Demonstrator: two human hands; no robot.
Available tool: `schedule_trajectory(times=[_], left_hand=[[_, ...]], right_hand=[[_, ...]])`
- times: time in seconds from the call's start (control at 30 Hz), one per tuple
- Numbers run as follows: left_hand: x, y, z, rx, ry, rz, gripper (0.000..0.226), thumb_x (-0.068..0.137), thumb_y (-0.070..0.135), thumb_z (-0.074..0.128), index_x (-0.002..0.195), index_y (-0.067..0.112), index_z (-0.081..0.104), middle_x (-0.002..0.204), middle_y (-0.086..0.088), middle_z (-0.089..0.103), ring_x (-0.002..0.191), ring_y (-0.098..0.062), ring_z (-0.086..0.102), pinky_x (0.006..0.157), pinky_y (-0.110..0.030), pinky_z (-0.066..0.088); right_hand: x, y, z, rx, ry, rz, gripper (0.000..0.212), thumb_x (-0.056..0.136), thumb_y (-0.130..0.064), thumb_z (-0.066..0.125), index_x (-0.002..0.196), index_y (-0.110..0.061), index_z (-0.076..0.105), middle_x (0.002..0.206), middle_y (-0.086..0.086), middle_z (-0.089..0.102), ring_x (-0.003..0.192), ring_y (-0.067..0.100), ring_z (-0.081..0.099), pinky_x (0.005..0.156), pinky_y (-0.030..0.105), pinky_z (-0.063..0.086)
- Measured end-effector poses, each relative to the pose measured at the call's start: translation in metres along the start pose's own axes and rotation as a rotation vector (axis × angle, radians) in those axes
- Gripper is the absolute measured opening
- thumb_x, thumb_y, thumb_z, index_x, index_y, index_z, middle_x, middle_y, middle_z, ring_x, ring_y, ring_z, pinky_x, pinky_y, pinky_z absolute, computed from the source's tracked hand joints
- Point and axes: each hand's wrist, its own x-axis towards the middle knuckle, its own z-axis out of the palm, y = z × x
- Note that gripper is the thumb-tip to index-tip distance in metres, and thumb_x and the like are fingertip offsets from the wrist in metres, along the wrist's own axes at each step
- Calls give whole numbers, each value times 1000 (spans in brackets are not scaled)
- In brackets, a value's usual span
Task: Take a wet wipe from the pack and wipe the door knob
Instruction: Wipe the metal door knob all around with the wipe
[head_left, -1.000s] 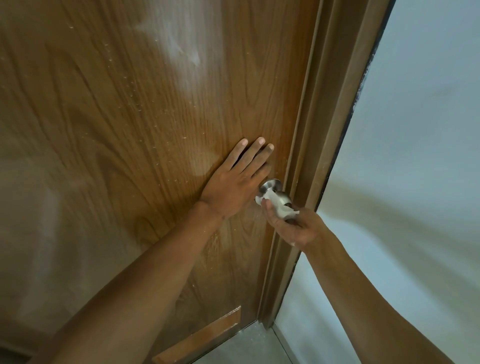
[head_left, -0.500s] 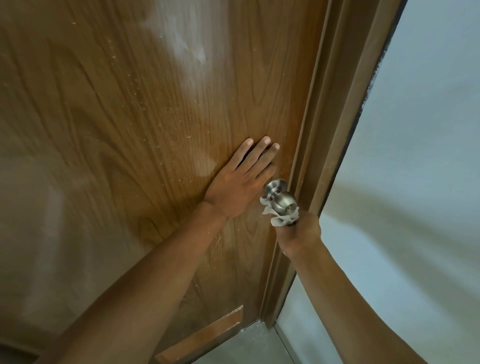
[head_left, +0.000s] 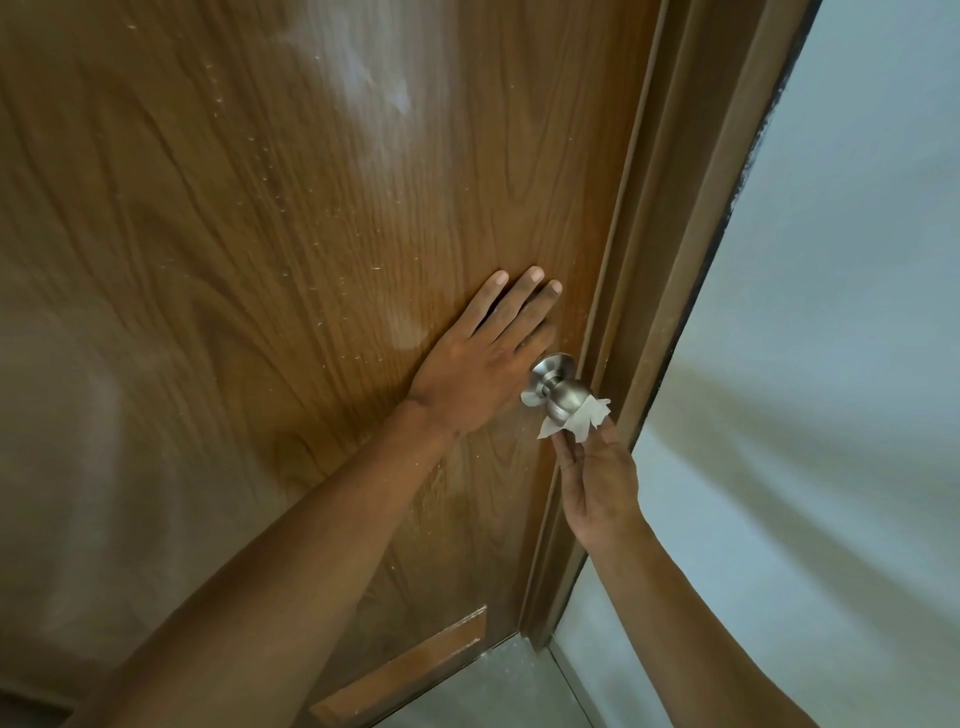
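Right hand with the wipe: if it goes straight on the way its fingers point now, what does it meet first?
The right hand points up at the door knob. The wet wipe at its fingertips already seems to touch the knob's end, so the knob comes first; depth is unclear.

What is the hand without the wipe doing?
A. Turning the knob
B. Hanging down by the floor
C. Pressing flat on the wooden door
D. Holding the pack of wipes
C: the left hand lies flat, fingers spread, against the wooden door beside the metal door knob, while the right hand holds the white wet wipe on the knob's end.
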Motion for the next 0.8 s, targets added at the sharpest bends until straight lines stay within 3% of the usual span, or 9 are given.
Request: schedule_trajectory(times=[0.1, 0.2, 0.33, 0.5, 0.63, 0.8], left_hand=[[0, 0, -1, -2, -5, 1, 30, 98, 25, 42, 124, 16, 54, 158, -11, 29, 147, -32, 22, 120, -50, 3], [1, 1, 0, -3, 8, -4, 29, 99, 25, 41, 123, 16, 55, 157, -10, 30, 147, -31, 23, 120, -50, 4], [1, 1, 0, -9, 8, -9, 29, 98, 24, 42, 123, 17, 55, 157, -10, 30, 147, -31, 22, 120, -50, 5], [2, 1, -2, -25, -8, -9, 29, 98, 23, 40, 122, 16, 54, 158, -10, 29, 148, -31, 21, 120, -50, 3], [1, 1, -1, -23, -5, -7, 29, 98, 23, 40, 122, 16, 54, 158, -10, 29, 148, -32, 21, 120, -49, 3], [1, 1, -1, -21, -2, -2, 30, 98, 24, 39, 123, 16, 55, 158, -10, 30, 147, -31, 22, 120, -49, 4]], right_hand=[[3, 4, -3, -36, 26, -8, 19, 94, -19, 58, 112, -24, 59, 122, 6, 61, 113, 20, 63, 104, 36, 47], [3, 4, -6, 96, 43, 42, 27, 93, -16, 59, 121, -16, 56, 117, 8, 65, 102, 16, 68, 96, 33, 52], [1, 5, -6, 148, 73, 55, 19, 92, -12, 61, 110, -14, 59, 107, 8, 67, 85, 13, 73, 89, 32, 55], [4, 6, -2, 196, 66, 31, 38, 91, -14, 62, 128, -11, 54, 116, 11, 67, 92, 17, 73, 82, 30, 57], [-1, 10, -1, 233, 25, 72, 33, 90, -13, 64, 122, -10, 58, 116, 12, 69, 98, 17, 72, 86, 30, 55], [-1, 8, 1, 313, 57, 126, 27, 91, -11, 61, 117, -7, 58, 108, 14, 70, 85, 18, 74, 86, 33, 55]])
